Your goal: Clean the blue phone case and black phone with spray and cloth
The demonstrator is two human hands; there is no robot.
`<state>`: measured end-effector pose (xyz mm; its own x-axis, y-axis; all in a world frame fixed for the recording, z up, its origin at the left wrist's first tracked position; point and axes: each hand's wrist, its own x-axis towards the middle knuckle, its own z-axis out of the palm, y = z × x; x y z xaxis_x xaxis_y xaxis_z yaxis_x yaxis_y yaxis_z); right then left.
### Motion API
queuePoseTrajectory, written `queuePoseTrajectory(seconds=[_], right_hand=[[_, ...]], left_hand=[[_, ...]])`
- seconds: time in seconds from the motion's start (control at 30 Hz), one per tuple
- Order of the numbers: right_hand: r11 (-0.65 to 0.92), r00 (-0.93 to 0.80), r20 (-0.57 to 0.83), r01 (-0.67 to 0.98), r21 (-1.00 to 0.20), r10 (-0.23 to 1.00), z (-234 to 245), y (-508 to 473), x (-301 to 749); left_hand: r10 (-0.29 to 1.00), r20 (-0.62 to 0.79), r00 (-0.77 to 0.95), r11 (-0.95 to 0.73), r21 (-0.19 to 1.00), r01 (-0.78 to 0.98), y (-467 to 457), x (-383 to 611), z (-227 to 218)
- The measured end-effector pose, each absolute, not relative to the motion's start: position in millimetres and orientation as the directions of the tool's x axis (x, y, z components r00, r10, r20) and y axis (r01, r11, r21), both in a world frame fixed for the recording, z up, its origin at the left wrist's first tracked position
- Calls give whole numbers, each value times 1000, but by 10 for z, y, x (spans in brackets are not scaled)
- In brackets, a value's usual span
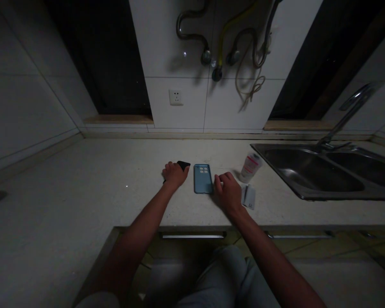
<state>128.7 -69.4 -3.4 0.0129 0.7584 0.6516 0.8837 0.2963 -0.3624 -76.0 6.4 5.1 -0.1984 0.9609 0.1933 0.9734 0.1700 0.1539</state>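
My left hand (175, 174) is closed over a dark, flat object that looks like a black phone (183, 164); only its upper corner and a bit of its left edge show. To its right a blue phone case (203, 182) lies flat on the counter, its cutouts for camera lenses at the top. My right hand (227, 188) rests by the case's right edge, fingers curled in, with nothing visible in them. Beyond that hand stands a clear plastic cup (250, 167) with pink-red print, tilted in view. A small grey-white packet (248, 196) lies beside my right wrist.
The pale countertop (83, 188) runs to a tiled wall with a socket (176, 97). A double steel sink (311, 171) with a faucet (349, 109) is set in at right. Hoses and valves (218, 55) hang above. Drawer handles (192, 236) line the front edge.
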Motion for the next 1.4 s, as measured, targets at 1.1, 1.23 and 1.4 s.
queuePoseTrajectory(seconds=[1.1, 1.23, 1.4], right_hand=[[79, 343, 340, 592, -802, 876, 117, -363, 2479], [83, 305, 258, 486, -870, 917, 233, -220, 2359], [94, 57, 86, -159, -983, 995, 271, -134, 2025]], left_hand=[[721, 572, 391, -616, 271, 740, -149, -329, 67], [679, 620, 394, -687, 347, 638, -167, -289, 65], [819, 502, 278, -574, 713, 402, -201, -210, 35]])
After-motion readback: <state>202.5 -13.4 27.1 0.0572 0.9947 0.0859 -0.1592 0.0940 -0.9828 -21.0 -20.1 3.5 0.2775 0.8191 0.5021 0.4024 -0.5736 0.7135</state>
